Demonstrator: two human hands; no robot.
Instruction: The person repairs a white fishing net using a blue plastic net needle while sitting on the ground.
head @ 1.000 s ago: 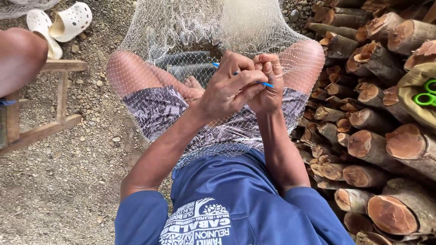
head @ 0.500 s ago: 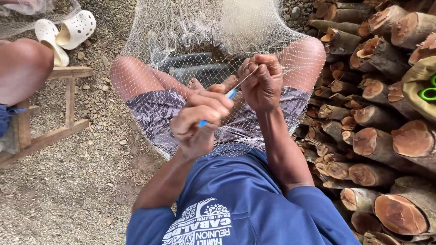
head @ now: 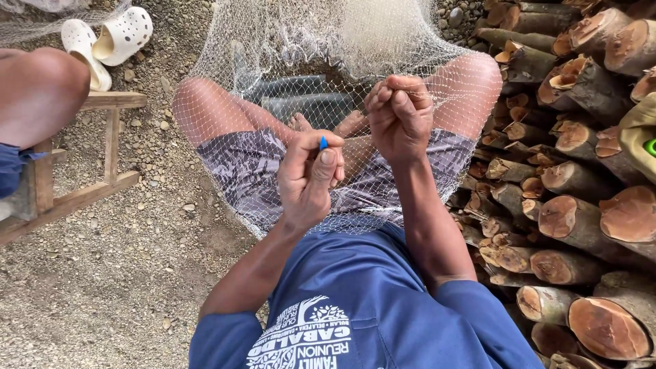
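Observation:
A fine pale fishing net (head: 301,48) is draped over my knees and lap. My left hand (head: 309,179) is closed on a small blue netting needle (head: 323,143), whose tip shows above my thumb. My right hand (head: 402,117) is clenched on a pinch of the net mesh, held up just right of the left hand. Between my knees, under the net, lie dark grey pipes (head: 301,102) and my bare feet.
A stack of cut logs (head: 574,205) fills the right side. At left stands a wooden bench frame (head: 82,184) with another person's knee (head: 37,89) above it. White clogs (head: 109,37) lie on the gravel ground (head: 102,287).
My left hand has swung from the right hand down towards my lap and come back up near it with the needle. The right hand stays clenched on the mesh.

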